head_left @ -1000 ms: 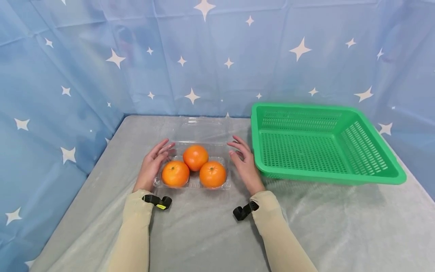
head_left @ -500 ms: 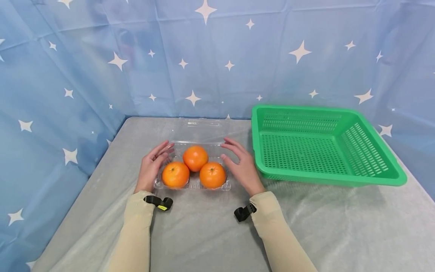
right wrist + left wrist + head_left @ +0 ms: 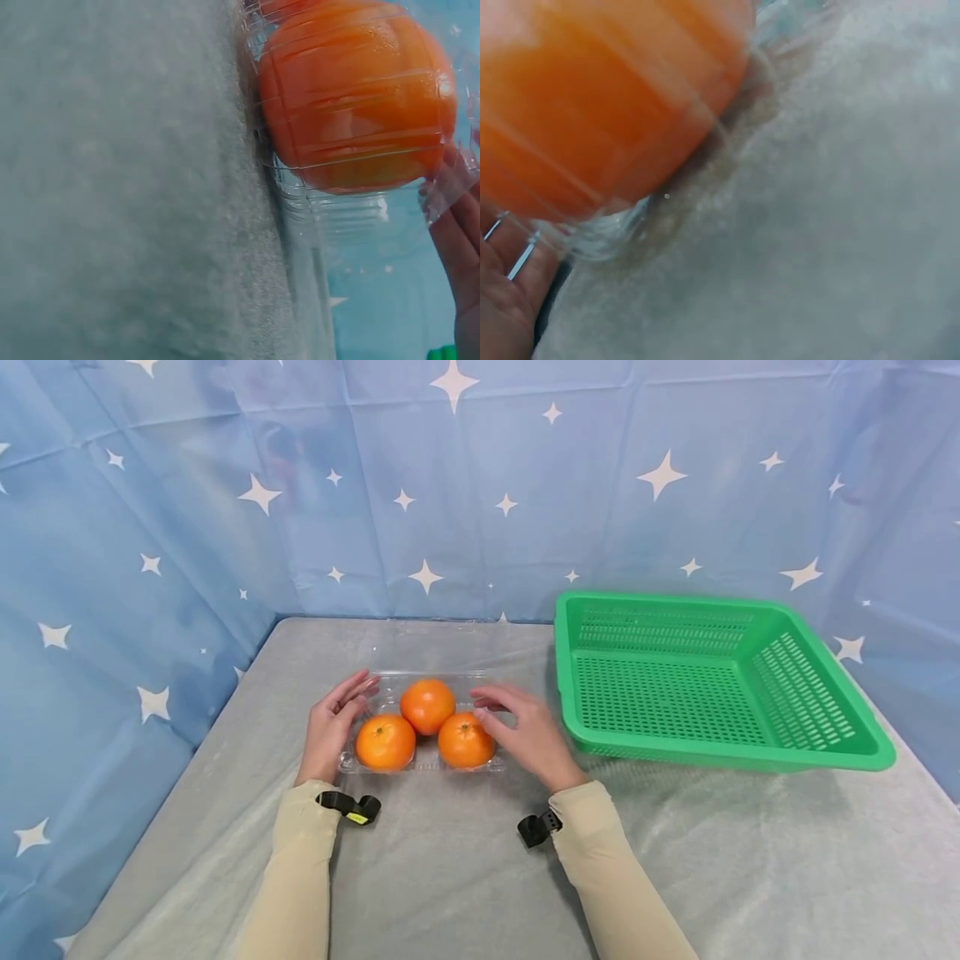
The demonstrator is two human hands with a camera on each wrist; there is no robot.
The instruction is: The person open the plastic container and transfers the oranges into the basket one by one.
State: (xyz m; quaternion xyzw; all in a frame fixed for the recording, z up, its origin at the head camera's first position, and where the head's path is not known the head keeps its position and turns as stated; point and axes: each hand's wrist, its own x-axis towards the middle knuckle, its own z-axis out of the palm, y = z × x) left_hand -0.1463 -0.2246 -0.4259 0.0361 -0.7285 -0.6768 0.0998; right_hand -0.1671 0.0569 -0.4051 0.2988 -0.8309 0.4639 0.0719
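Note:
Three oranges sit in a clear plastic clamshell box (image 3: 429, 767), whose lid lies back behind it: a rear orange (image 3: 427, 706), a left orange (image 3: 386, 743) and a right orange (image 3: 467, 742). My left hand (image 3: 330, 731) is along the box's left side, fingers extended near its back corner. Over the box's right side reaches my right hand (image 3: 528, 731), thumb and fingers at the top and back edge of the right orange. In the right wrist view a fingertip meets the orange (image 3: 360, 97) beyond the clear wall. The left wrist view is blurred.
A green perforated basket (image 3: 720, 752) stands at the right, close to my right hand. Grey cloth (image 3: 442, 877) covers the table. A blue curtain with white stars (image 3: 480, 485) hangs behind and to the left.
My right hand has moved left, from beside the box to over the right orange, its fingers drawing in. The box with the oranges has shifted slightly left. My left hand has hardly moved.

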